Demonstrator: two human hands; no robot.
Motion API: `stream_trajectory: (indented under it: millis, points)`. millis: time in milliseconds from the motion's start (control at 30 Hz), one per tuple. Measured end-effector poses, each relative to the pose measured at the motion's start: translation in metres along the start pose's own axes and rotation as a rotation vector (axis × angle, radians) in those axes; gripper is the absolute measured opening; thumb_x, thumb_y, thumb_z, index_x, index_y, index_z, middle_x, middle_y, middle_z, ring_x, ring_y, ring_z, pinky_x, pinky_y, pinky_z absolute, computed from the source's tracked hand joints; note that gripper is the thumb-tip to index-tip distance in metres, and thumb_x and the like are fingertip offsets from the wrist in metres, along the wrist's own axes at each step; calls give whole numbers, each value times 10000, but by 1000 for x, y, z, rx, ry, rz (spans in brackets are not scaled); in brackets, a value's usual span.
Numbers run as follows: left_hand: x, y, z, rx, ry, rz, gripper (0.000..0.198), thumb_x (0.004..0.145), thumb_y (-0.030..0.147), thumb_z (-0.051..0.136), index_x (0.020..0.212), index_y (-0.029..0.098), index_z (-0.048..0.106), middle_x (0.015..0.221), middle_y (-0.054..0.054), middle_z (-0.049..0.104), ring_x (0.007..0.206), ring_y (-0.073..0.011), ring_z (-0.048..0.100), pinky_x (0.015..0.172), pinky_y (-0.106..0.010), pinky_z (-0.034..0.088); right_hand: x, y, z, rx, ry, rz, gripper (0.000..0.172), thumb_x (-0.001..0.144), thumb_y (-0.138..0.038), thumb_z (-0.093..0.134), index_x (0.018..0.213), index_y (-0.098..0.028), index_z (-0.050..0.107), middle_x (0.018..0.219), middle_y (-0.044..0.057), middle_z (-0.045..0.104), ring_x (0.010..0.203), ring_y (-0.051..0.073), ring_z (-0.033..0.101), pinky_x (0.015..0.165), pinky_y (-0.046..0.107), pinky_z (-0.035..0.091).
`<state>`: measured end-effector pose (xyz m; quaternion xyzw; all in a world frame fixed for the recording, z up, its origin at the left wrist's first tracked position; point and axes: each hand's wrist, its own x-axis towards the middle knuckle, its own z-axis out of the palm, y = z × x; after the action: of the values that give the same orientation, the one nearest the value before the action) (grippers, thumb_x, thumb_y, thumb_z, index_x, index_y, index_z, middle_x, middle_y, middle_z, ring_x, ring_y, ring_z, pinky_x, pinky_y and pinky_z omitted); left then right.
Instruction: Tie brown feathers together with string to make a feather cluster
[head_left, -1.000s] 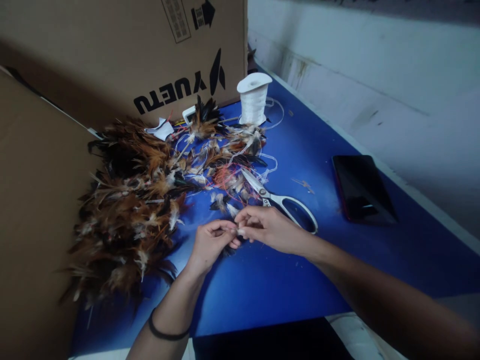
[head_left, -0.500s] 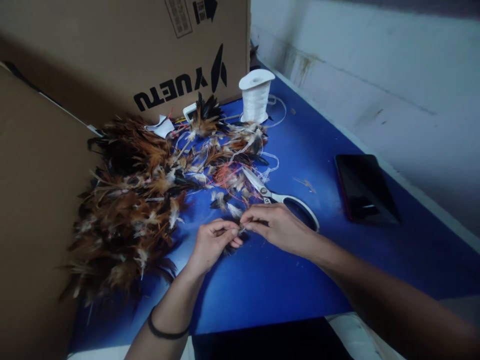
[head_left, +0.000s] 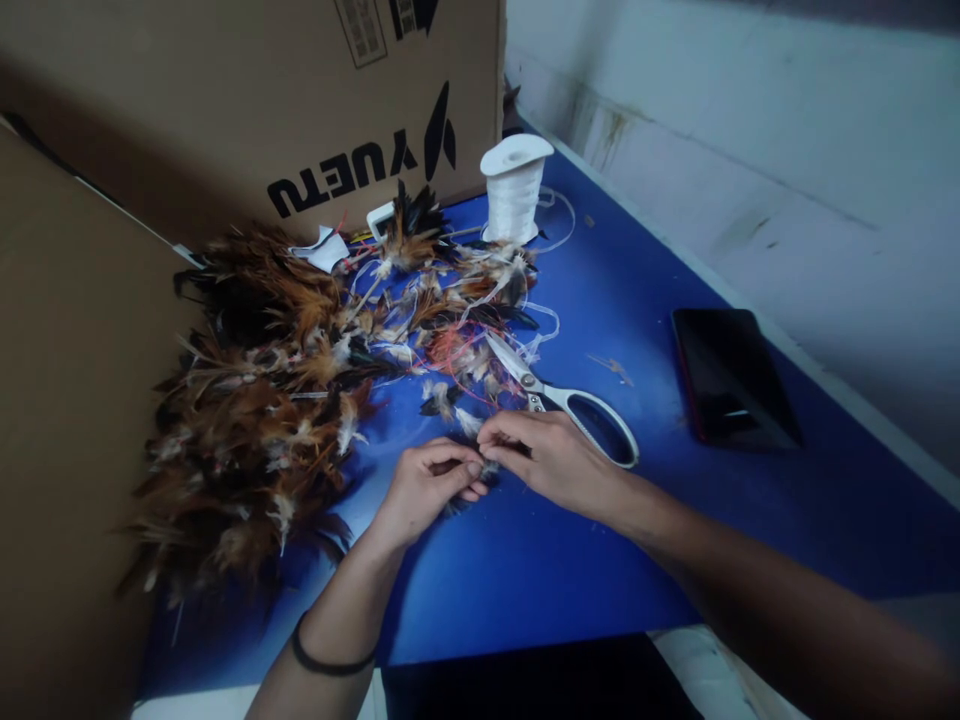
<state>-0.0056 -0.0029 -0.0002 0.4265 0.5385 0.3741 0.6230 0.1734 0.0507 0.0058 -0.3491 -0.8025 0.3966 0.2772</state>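
Fingertip to fingertip, my left hand [head_left: 435, 485] and my right hand [head_left: 547, 455] pinch a small dark feather [head_left: 489, 472] low over the blue table. Most of it is hidden by the fingers. Scissors [head_left: 551, 395] with white handles lie open-bladed just beyond my right hand. Small loose feathers [head_left: 450, 402] rest on the table past my fingertips. To the left spreads a large heap of brown and black feathers [head_left: 255, 430]. Red string [head_left: 450, 345] is tangled among the feathers near the scissor tips.
A spool of white ribbon [head_left: 514, 190] stands at the back beside a large cardboard box [head_left: 225, 100]. Another cardboard panel [head_left: 67, 400] borders the left side. A dark phone or tablet [head_left: 735, 375] lies on the blue table [head_left: 585, 570] at right, near the wall [head_left: 750, 130].
My right fingers have shifted very slightly left over the pinched feather, and more of the scissors' handle loop shows. The other things lie as before.
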Motion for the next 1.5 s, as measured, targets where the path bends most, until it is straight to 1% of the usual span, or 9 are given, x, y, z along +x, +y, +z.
stream_trajectory:
  millis: [100, 200, 433, 600, 867, 967, 1200, 1333, 1500]
  points:
    - [0, 2, 0, -57, 6, -21, 221, 696, 322, 720, 788, 122, 702, 833, -41, 588, 637, -127, 656, 613, -251, 569, 0, -1, 1, 46, 17, 37, 80, 810, -148, 557, 828, -199, 617, 744, -26, 649, 641, 93, 587, 593, 198, 425]
    - [1, 2, 2, -88, 17, 12, 198, 692, 302, 727, 771, 122, 710, 865, -33, 563, 640, -117, 657, 626, -246, 571, 1, -2, 2, 140, 36, 90, 64, 793, -152, 579, 820, -197, 614, 736, -30, 657, 647, 94, 603, 597, 191, 448]
    - [1, 0, 3, -62, -3, 25, 206, 717, 323, 704, 792, 132, 720, 845, -28, 554, 632, -114, 653, 629, -258, 575, 1, -2, 3, 244, 46, 139, 143, 778, -100, 565, 860, -208, 611, 788, -32, 681, 717, 99, 644, 643, 189, 477]
    - [0, 3, 5, -41, 13, 3, 219, 704, 332, 713, 772, 124, 713, 822, -19, 547, 577, -94, 631, 567, -235, 562, -1, -2, 1, 161, 47, 90, 168, 793, -101, 542, 891, -219, 613, 800, -29, 685, 717, 104, 639, 653, 204, 475]
    - [-1, 4, 4, -6, 27, -43, 265, 691, 368, 718, 708, 106, 679, 691, -4, 550, 458, -66, 566, 461, -207, 488, -2, -5, 0, 126, 39, 36, 122, 800, -142, 562, 881, -223, 603, 790, -28, 664, 710, 105, 623, 672, 217, 484]
    - [-1, 3, 3, 11, 16, -52, 282, 704, 379, 704, 709, 100, 663, 646, -3, 556, 444, -68, 555, 458, -208, 475, -3, -6, 0, 104, 24, 6, 98, 810, -159, 561, 879, -219, 597, 800, -20, 646, 709, 105, 605, 670, 222, 478]
    - [0, -1, 1, 50, -16, -30, 285, 750, 378, 661, 762, 94, 652, 623, 2, 541, 450, -73, 552, 461, -207, 466, -3, -4, 1, 47, 25, -163, 115, 860, -147, 517, 918, -212, 592, 848, 9, 626, 773, 118, 595, 710, 232, 472]
    - [0, -3, 1, 74, -18, -24, 309, 758, 402, 643, 699, 99, 631, 614, -1, 539, 450, -76, 549, 457, -212, 467, -4, -4, 2, 8, 13, -199, 147, 899, -188, 469, 957, -217, 601, 893, 34, 641, 807, 142, 609, 744, 265, 488]
    - [0, -5, 1, 103, -14, -27, 329, 750, 431, 642, 701, 106, 629, 580, 0, 544, 433, -84, 549, 433, -211, 465, -5, -5, 2, -28, 20, -223, 150, 900, -201, 469, 960, -215, 606, 896, 41, 641, 805, 148, 611, 740, 274, 498]
